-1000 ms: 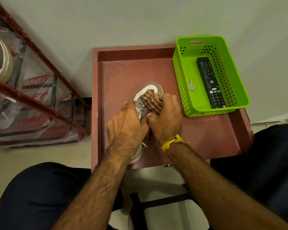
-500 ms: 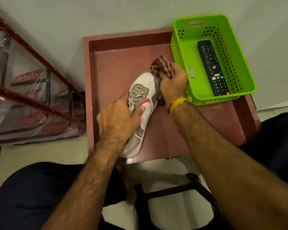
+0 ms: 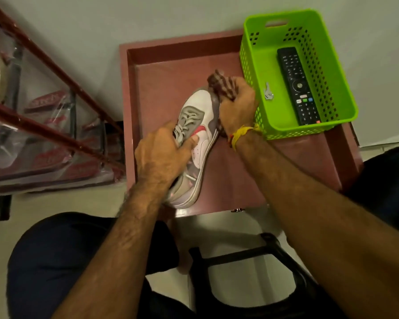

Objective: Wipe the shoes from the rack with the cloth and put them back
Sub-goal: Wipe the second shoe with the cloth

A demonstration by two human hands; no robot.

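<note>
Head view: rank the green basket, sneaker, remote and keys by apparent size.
1. Green basket
2. Sneaker, partly hidden under the left hand
3. Remote
4. Keys

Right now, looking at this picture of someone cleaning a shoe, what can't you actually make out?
Head view only:
- Shoe: its inner side and opening are covered by the left hand.
- Cloth: mostly bunched inside the right hand.
- Rack: cut off by the left edge; contents blurred behind plastic.
- Remote in the basket: button labels too small.
</note>
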